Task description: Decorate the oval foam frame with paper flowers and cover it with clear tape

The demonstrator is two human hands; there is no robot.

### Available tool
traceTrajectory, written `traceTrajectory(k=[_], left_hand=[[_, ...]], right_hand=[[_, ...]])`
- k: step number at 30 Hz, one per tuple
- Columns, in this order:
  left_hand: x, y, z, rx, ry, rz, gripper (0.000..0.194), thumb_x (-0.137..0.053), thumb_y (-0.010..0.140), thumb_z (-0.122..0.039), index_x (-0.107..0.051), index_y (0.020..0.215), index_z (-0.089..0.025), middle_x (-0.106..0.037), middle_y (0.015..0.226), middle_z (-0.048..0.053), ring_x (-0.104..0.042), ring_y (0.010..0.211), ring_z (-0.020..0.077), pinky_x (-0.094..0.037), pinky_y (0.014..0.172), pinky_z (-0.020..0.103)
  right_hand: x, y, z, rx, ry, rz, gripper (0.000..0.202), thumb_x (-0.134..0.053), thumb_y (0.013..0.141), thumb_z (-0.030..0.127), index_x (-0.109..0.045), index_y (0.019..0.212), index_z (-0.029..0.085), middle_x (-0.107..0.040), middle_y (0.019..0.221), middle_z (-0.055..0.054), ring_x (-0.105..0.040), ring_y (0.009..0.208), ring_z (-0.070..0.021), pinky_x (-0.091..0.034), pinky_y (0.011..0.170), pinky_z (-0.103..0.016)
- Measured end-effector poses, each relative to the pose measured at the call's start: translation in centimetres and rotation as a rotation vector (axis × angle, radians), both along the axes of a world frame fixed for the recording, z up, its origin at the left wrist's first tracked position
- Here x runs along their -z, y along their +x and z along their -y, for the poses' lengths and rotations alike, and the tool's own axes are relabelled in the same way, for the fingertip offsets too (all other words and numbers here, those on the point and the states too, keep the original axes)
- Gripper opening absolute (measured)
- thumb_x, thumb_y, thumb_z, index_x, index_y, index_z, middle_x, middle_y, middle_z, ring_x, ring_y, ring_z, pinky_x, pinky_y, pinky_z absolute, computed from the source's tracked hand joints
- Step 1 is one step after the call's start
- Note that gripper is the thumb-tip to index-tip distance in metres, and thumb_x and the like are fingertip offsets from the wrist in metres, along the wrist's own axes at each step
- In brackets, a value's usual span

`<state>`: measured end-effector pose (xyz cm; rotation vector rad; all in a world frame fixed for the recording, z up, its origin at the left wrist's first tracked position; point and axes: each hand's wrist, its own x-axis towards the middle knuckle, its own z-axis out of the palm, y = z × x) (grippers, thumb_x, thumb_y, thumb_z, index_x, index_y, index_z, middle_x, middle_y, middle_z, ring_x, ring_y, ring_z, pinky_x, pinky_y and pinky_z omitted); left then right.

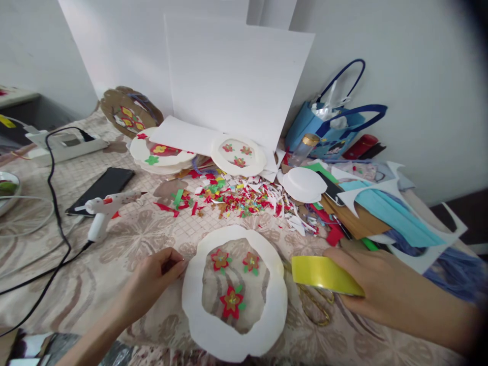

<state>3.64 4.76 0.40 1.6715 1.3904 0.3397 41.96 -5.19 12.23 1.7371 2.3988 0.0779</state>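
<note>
My right hand [366, 279] grips a roll of yellow tape [322, 272] just right of a white scalloped paper ring [194, 300]. The ring lies flat on the cloth near the front, and red and green paper flowers [232, 302] show on the see-through sheet across its opening. At the ring's left edge is my left hand [162, 274], its thumb and fingers pinched together close to the rim. Whatever sits in that pinch is too small to make out. A gold cord [315, 310] lies on the cloth below the tape.
Colourful paper scraps [244, 198] cover the middle. At left are a hot glue gun [104, 208], a phone [101, 190] and a power strip [72, 145]. Finished-looking flower rings [217, 152] stand behind. A blue bag [305, 124] and cut paper [404, 213] crowd the right.
</note>
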Motion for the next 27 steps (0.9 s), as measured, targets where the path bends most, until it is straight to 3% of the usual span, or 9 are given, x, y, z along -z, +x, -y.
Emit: traceTrajectory(k=[5,27], left_hand=[[-0.2,0.2,-0.3,0.009,0.022,-0.021,0.031,-0.052,0.08,-0.047,-0.059,0.071,-0.018,-0.062,0.066,0.001,-0.054,0.063,0.0176,-0.04,0.058,0.027],[-0.9,0.6,-0.4,0.026,0.004,-0.059,0.027,-0.051,0.079,-0.044,-0.061,0.073,-0.019,-0.065,0.068,0.0,-0.056,0.064,0.0175,-0.04,0.059,0.027]], right_hand=[[0.3,-0.2,-0.1,-0.007,-0.118,0.015,0.024,-0.05,0.07,0.014,-0.047,0.092,0.023,-0.06,0.079,-0.003,-0.058,0.069,-0.0255,-0.042,0.061,-0.037],[0.8,-1.0,-1.1,-0.072,-0.119,-0.003,0.029,-0.054,0.066,0.013,-0.048,0.093,0.022,-0.06,0.071,-0.001,-0.062,0.065,-0.0253,-0.037,0.053,-0.031]])
